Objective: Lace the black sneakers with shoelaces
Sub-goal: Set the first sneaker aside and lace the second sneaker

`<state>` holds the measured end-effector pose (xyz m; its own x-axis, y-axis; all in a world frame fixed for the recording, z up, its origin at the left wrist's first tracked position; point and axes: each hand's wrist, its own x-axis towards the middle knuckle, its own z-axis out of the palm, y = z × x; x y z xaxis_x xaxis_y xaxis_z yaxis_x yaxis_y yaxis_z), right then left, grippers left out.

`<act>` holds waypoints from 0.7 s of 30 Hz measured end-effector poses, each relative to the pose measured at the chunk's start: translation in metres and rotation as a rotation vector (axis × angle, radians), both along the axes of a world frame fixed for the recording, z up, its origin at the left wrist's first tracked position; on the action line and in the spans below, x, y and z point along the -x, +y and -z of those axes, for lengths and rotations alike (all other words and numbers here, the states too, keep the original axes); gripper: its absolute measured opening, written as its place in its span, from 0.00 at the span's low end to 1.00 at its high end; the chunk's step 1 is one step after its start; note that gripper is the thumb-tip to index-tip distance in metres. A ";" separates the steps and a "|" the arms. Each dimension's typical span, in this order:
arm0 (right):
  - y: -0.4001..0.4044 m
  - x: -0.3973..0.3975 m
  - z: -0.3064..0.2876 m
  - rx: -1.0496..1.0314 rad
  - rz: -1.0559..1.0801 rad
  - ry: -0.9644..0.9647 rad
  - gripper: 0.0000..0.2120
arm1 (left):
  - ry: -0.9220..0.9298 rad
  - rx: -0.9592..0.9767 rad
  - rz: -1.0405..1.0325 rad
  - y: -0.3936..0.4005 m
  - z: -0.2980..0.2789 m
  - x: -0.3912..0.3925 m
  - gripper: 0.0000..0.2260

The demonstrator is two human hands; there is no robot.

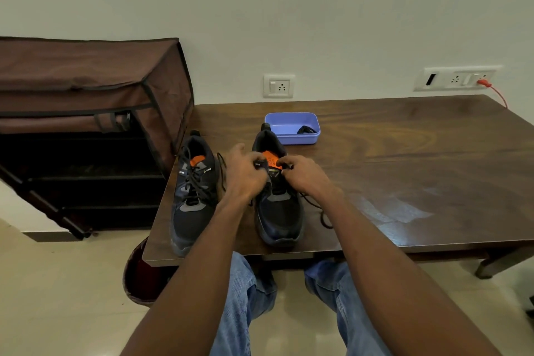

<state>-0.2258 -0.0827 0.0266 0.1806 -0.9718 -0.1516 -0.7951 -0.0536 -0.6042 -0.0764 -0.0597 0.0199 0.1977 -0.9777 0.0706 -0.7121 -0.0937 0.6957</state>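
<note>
Two black sneakers with orange tongue labels stand side by side on the wooden table (404, 153), toes toward me. The left sneaker (192, 193) is laced, its lace ends trailing to its right. Over the upper eyelets of the right sneaker (277, 211), my left hand (245, 173) has its fingers curled at the left side of the tongue and my right hand (303, 175) pinches the black shoelace (323, 212) at the right side. That lace trails loose on the table to the right of the shoe.
A blue plastic tray (291, 128) holding a small black bundle sits just behind the right sneaker. A brown fabric shoe rack (86, 113) stands to the left of the table. Wall sockets with an orange cable (495, 89) are behind.
</note>
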 end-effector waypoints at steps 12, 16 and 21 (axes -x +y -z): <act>-0.001 -0.005 0.001 -0.012 0.001 0.066 0.20 | -0.219 -0.197 0.268 -0.007 0.016 0.011 0.15; -0.002 -0.004 0.000 -0.029 0.014 0.053 0.20 | -0.042 -0.016 0.173 -0.007 0.010 0.008 0.06; -0.002 -0.003 -0.001 -0.051 0.025 0.033 0.20 | 0.371 0.271 -0.460 -0.002 -0.004 -0.012 0.06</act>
<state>-0.2232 -0.0843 0.0278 0.1505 -0.9668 -0.2064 -0.8155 -0.0034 -0.5787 -0.0649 -0.0616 0.0235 0.6503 -0.7449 0.1493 -0.3493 -0.1187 0.9295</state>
